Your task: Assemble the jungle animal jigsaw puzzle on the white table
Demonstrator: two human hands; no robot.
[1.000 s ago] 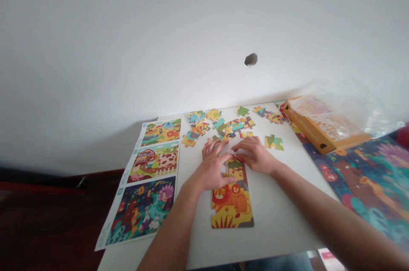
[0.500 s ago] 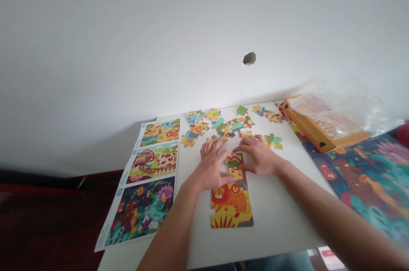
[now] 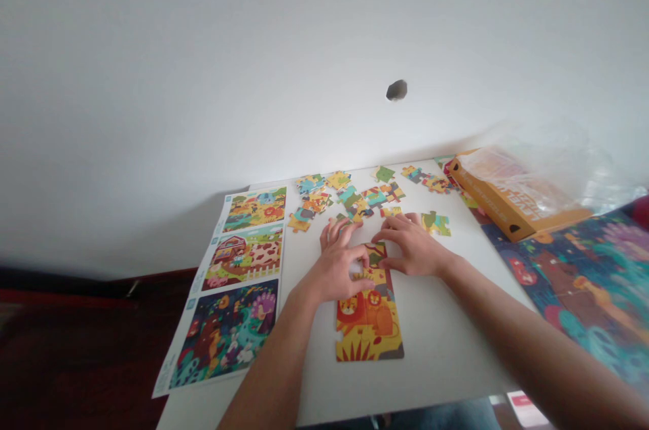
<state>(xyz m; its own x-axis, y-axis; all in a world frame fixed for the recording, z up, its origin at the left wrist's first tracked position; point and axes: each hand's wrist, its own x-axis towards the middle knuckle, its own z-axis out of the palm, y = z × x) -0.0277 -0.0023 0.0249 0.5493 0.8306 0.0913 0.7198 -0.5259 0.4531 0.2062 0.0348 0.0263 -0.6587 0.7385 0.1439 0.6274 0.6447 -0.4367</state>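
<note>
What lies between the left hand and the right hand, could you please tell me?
The head view shows the far end of the partly joined lion jigsaw puzzle between the left hand and the right hand.

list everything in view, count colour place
lion puzzle section: 1, orange and yellow, table middle
loose puzzle pieces: over ten, multicoloured, table's far half
picture sheet: 1, white, multicoloured, table left
box: 1, orange, right
plastic: count unclear, clear, over box
dark puzzle: 1, mostly blue, right
table: 1, white, centre
wall: 1, white, behind
hole: 1, dark, wall
floor: 1, dark red, left
left hand: 1, bare, on section
right hand: 1, bare, section's far end
</note>
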